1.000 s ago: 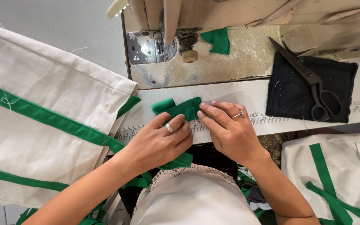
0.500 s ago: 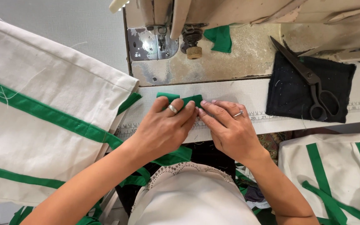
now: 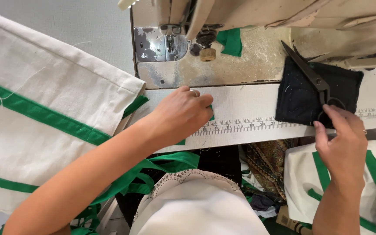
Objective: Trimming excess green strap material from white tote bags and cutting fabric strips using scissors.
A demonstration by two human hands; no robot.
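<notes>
Left hand pinning green fabric, right hand at the scissors

My left hand [image 3: 181, 114] lay curled, palm down, on the small green fabric piece [image 3: 211, 114] on the bench [image 3: 249, 102], only an edge peeking out at 3 o'clock of my knuckles. The scissors [image 3: 313, 80] sat on a black cloth pad [image 3: 299, 98], long axis running from 11 to 5 o'clock. My right hand [image 3: 342, 141] was nearer, fingers loosely open, touching the handle loops, not gripping yet.
</notes>
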